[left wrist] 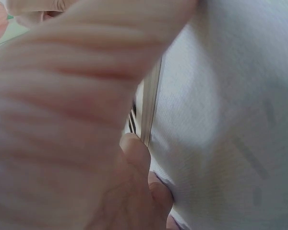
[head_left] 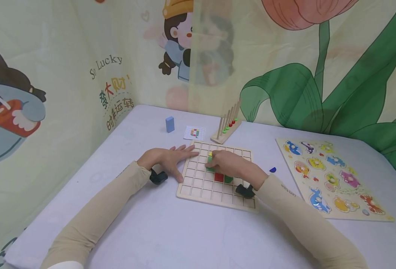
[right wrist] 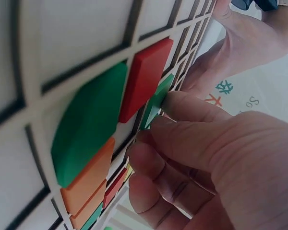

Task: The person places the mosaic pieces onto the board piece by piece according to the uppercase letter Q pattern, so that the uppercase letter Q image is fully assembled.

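Note:
A wooden grid board point(head_left: 198, 192) lies on the table with coloured tiles set in its squares. My left hand point(head_left: 171, 160) rests at the board's left edge, fingers spread over the rim. In the right wrist view, the thumb and index finger of my right hand point(right wrist: 192, 143) pinch a green tile point(right wrist: 156, 101) at the grid. Beside it sit a red tile point(right wrist: 145, 79) and a larger green tile with a cut corner point(right wrist: 91, 127). Orange tiles point(right wrist: 89, 177) run further along the pattern. A yellow tile point(head_left: 210, 153) peeks out past the right hand, which hides part of the pattern.
Behind the board are a blue block point(head_left: 169, 124), a pattern card point(head_left: 194, 133) and a wooden peg stand point(head_left: 222, 139) with small beads. To the right lie a small dark-blue piece point(head_left: 273, 169) and a sea-animal puzzle board point(head_left: 335, 172).

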`<state>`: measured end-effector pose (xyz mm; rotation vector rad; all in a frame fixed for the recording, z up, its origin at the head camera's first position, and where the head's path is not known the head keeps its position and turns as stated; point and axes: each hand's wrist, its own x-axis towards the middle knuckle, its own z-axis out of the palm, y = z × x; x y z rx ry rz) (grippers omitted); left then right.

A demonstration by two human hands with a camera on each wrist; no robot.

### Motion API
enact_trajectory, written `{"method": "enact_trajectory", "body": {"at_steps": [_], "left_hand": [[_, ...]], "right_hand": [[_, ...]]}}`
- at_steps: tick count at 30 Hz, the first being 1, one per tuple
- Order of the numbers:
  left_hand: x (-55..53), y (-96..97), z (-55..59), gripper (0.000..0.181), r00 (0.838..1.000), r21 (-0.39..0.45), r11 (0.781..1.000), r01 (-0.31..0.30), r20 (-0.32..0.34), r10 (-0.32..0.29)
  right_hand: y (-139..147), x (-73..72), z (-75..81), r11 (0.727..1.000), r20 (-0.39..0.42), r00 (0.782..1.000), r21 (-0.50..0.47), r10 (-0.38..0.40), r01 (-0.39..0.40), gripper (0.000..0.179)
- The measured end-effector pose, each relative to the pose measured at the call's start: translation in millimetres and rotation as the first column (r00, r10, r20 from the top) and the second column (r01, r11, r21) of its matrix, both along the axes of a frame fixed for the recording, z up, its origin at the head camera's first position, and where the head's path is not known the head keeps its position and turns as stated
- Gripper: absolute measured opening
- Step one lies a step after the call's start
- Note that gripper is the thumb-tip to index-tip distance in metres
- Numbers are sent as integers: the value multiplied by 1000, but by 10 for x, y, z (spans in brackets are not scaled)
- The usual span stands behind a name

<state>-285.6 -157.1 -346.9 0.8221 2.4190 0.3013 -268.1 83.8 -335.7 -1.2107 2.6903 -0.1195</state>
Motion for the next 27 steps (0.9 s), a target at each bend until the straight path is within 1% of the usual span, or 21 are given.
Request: {"method": "enact_trajectory", "body": {"at_steps": [4, 8, 11, 14, 19, 22, 27], "left_hand": [[-12, 9, -12, 112, 1000, -2, 1000, 5, -1, -5], [-25, 3, -23, 112, 1000, 9, 1000, -1, -1, 1], [-31, -8, -28, 113, 1000, 14, 1000, -3, 1, 3], [-33, -15, -31, 113, 1000, 16, 1000, -2, 4, 2], [-27, -18, -28, 113, 1000, 20, 1000, -2, 10, 2], [-19, -21, -18, 113, 1000, 22, 1000, -2, 8, 2], [-10, -19, -11, 113, 1000, 24, 1000, -9, 4, 9]], "right_hand": [[28, 6, -5, 1000, 5, 1000, 12, -1, 1, 31], [66, -3, 8, 1000, 44, 999, -7, -4, 4, 27], [101, -5, 26, 999, 96, 995, -32, -36, 40, 22], [138, 1, 31, 996, 131, 989, -50, -63, 70, 21], [186, 27, 24, 995, 147, 986, -54, -77, 86, 26], [212, 34, 32, 993, 165, 982, -61, -88, 99, 26], [340, 20, 75, 990, 140, 984, -72, -112, 123, 24]]}}
